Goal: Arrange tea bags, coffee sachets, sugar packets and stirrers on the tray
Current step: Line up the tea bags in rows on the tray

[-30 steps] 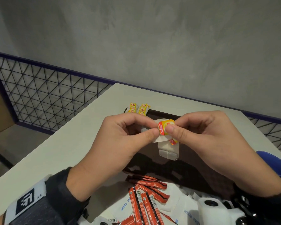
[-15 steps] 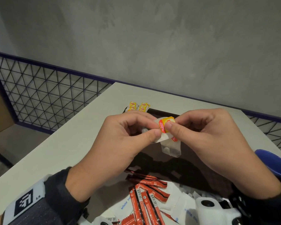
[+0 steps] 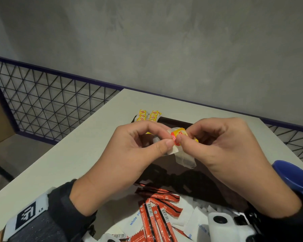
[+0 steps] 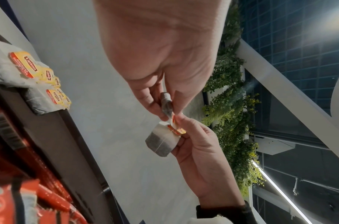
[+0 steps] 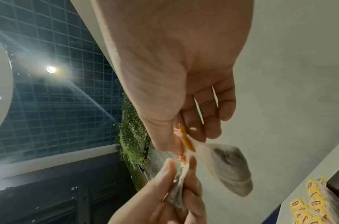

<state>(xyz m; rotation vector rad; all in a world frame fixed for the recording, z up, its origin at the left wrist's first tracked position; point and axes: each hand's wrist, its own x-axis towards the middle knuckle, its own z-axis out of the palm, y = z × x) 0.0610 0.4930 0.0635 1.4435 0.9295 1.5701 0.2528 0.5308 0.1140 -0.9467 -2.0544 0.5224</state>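
- Pinching at one joined pair of tea bags, the left hand (image 3: 129,154) and the right hand (image 3: 222,151) are held together in the air above the dark tray (image 3: 173,121).
- One tea bag (image 4: 165,104) is nipped between the left thumb and forefinger, with the remaining fingers curled in; nothing else is held by that hand.
- The yellow tag (image 3: 179,135) is clamped by the right thumb and forefinger, and the second tea bag (image 3: 185,159) hangs below the right fingers, its long axis pointing down toward the tray.
- The two bags meet at the tags, right between the fingertips, so the coming move is judged to be a pull apart, each hand drawing outward to its own side.
- The row of placed tea bags (image 3: 149,116) lies just beyond the left knuckles, at the tray's far edge; the left hand is the nearer of the two.
- Open tray floor is seen directly beneath the hands, giving room to lower a bag.
- Coffee sachets (image 3: 156,212) and white sugar packets (image 3: 196,222) are heaped below the wrists, nearer the body.
- No stirrers can be made out.
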